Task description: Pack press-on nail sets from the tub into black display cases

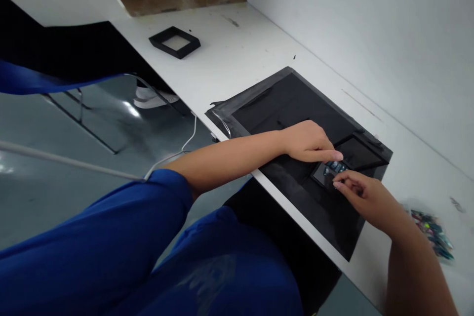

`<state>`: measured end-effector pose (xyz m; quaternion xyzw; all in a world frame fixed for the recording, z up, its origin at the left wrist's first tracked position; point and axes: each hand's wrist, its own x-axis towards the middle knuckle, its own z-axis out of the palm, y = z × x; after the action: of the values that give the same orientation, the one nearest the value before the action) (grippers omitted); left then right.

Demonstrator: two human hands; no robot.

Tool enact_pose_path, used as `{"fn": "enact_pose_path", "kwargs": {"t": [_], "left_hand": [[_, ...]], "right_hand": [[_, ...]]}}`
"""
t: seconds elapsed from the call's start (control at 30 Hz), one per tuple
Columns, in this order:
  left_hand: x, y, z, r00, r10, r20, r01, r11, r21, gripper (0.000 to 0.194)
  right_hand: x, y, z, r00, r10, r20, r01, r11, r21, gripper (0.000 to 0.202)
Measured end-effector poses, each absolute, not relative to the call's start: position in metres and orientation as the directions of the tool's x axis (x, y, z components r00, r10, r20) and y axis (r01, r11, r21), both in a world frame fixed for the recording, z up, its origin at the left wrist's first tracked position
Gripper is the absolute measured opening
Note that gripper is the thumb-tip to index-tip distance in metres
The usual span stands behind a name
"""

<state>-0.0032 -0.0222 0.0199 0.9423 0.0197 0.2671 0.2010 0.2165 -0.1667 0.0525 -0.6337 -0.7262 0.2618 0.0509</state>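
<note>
Toward the right-hand end of the black mat [335, 227], both hands meet over a small bluish cluster [335, 165], and from my remote post I have them squarely in the feed. The cluster sits at a small dark panel [321, 177], tucked between the two thumbs. Which hand is nearer? I'm calling it for the left hand [309, 140]: its thumb lies right at the cluster and appears to touch it. Palm down, knuckles bent, the other fingers curl out of my sight, so I can't tell whether they grip anything.

And opposite, reaching over the mat's right-hand end, it's the right hand [365, 195]! Thumb and forefinger draw close at the tips, just beside the panel; whether something is pinched between them, I can't tell. The cluster's long axis? Too much is covered for me to say.

Toward the mat's far right corner lies a flat dark rectangle [357, 152], just beside the cluster. Off the mat's right-hand end rests a clear bag of colourful bits [431, 229]; well beyond its left end, a black frame [179, 54] with a pale middle.
</note>
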Motion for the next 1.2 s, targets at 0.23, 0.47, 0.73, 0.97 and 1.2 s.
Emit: {"fn": "enact_pose_path", "kwargs": {"t": [0.23,0.47,0.73,0.97,1.2], "left_hand": [[-0.002,-0.03,0.026,0.881,0.174,0.44,-0.04,-0.9,0.435,0.072],[-0.001,-0.033,0.025,0.896,0.21,0.392,0.006,-0.886,0.463,0.058],[-0.003,-0.033,0.028,0.934,0.231,0.273,0.062,-0.857,0.512,0.034],[-0.004,-0.033,0.032,0.955,0.228,0.19,0.107,-0.862,0.495,0.032],[-0.005,-0.034,0.032,0.954,0.233,0.19,0.114,-0.865,0.488,0.027]], "right_hand": [[0.221,-0.184,0.044,-0.093,0.992,-0.081,0.883,0.045,-0.467,0.04],[0.232,-0.185,0.026,-0.067,0.998,-0.012,0.83,0.049,-0.555,0.035],[0.224,-0.185,0.019,-0.071,0.996,0.048,0.84,0.085,-0.536,0.032],[0.203,-0.187,0.029,-0.125,0.864,0.488,0.93,0.273,-0.246,0.013],[0.203,-0.194,0.027,-0.12,0.916,0.382,0.931,0.238,-0.277,0.024]]}}
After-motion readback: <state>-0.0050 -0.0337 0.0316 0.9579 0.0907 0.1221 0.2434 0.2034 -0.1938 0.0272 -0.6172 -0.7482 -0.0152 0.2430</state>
